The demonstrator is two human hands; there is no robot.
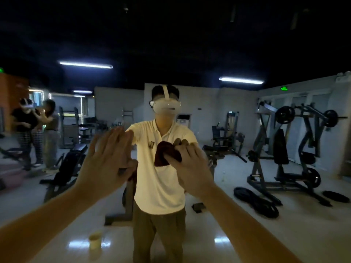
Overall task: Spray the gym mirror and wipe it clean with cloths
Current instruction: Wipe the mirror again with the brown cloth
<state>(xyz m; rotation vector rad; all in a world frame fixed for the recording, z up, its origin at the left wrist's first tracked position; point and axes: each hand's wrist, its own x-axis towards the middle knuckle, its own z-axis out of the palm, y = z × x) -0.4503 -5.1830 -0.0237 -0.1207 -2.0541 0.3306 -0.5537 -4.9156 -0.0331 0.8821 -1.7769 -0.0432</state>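
Note:
The gym mirror [247,215] fills the view and reflects me and the room. My left hand [106,158] lies flat on the glass with its fingers straight and together. A scrap of dark red cloth [132,176] shows under its thumb, mostly hidden by the palm. My right hand [191,168] presses a bunched dark red cloth [161,154] against the mirror at chest height. Its fingers are spread and fairly straight, and its thumb lies across the cloth. No spray bottle is plainly visible.
A pale cup-like container [95,242] stands low at the left, near the mirror's foot. The reflection shows a weight bench [64,168], a plate-loaded machine [296,149], coiled ropes on the floor [256,202], and two people [34,133] at the far left.

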